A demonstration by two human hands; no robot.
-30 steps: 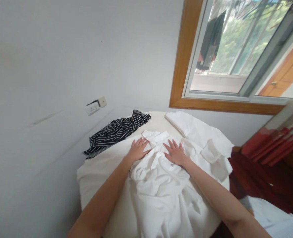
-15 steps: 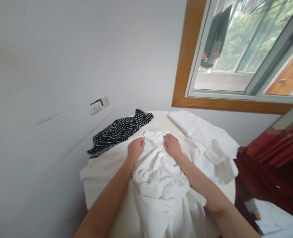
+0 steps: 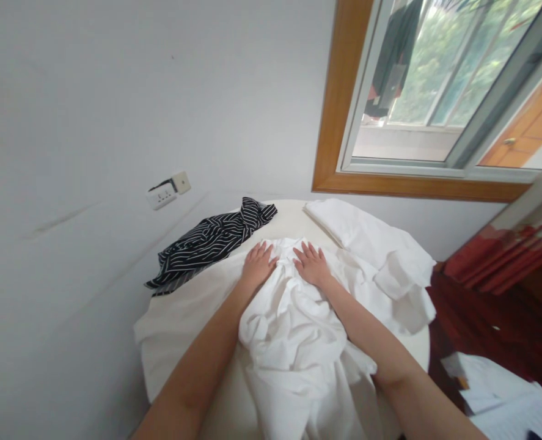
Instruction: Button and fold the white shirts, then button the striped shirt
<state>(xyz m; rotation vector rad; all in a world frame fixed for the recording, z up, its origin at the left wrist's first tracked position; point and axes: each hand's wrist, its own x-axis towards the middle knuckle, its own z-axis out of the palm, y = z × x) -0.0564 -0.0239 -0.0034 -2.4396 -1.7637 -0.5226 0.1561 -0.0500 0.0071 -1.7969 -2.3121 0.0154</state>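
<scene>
A crumpled white shirt (image 3: 293, 330) lies across a round table (image 3: 179, 330) covered in white cloth. My left hand (image 3: 258, 264) rests flat on the shirt's far left part, fingers stretched out. My right hand (image 3: 311, 264) lies flat beside it on the shirt's far end, fingers spread. The two hands are close together, a fold of the shirt between them. Neither hand holds anything.
A black-and-white striped garment (image 3: 211, 240) lies at the table's far left by the wall. A folded white cloth (image 3: 366, 238) sits at the far right under the wood-framed window (image 3: 330, 122). A wall socket (image 3: 163, 194) is on the left; red fabric (image 3: 495, 256) on the right.
Both hands were flat, then curled on the shirt's collar end half a second ago. Now they lie flat and spread again, closer together.
</scene>
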